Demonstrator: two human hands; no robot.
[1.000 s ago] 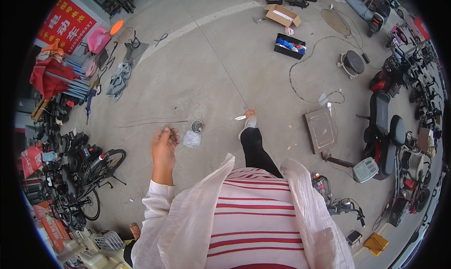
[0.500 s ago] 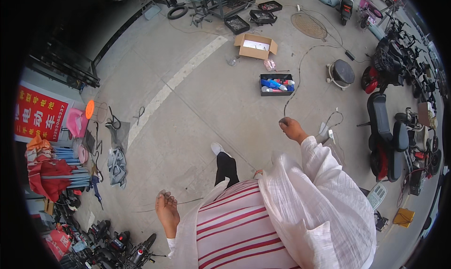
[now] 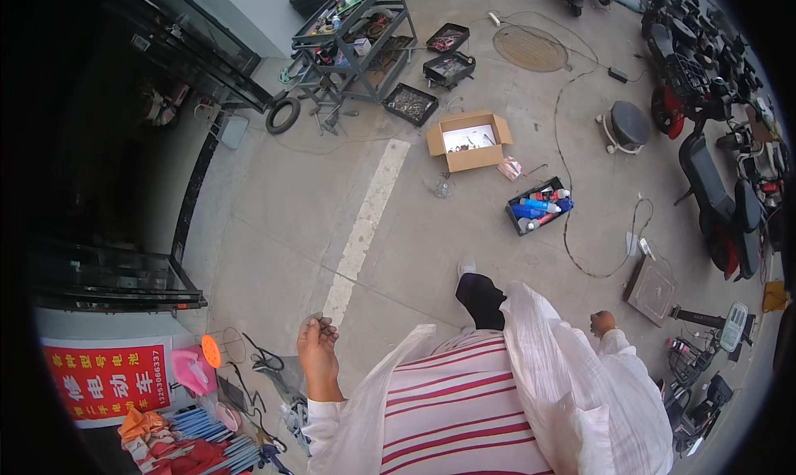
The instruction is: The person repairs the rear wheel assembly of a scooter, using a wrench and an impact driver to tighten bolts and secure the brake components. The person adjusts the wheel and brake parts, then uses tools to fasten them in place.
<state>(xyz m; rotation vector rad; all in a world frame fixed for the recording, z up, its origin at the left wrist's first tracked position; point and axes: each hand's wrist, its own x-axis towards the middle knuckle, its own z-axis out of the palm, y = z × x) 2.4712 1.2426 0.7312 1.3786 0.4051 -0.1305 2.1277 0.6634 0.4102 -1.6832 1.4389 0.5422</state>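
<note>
My left hand (image 3: pixel 319 355) is raised palm up at the lower left, fingers loosely bent with their tips apart. I see nothing held in it, and the fingertips look dark. Low by my right side, my right hand (image 3: pixel 603 322) is curled in on itself, with nothing showing out of it. Between it and the scooters lies a flat platform scale (image 3: pixel 652 290). Ahead of me on the floor stand a black bin (image 3: pixel 524 226) of blue and red bottles and an open cardboard box (image 3: pixel 466 158) with small parts inside.
A grey tool cart (image 3: pixel 356 40) and black parts trays (image 3: pixel 410 104) stand at the far side. A round stool (image 3: pixel 626 127) and a parked scooter (image 3: pixel 713 189) are on the right. A cable (image 3: pixel 557 131) crosses the floor. At the left are a red sign (image 3: pixel 112 380) and a pink chair (image 3: pixel 192 371).
My view has turned left and I have stepped forward. My right hand has dropped back beside my body. The left hand stays raised, and the tool cart shows more fully.
</note>
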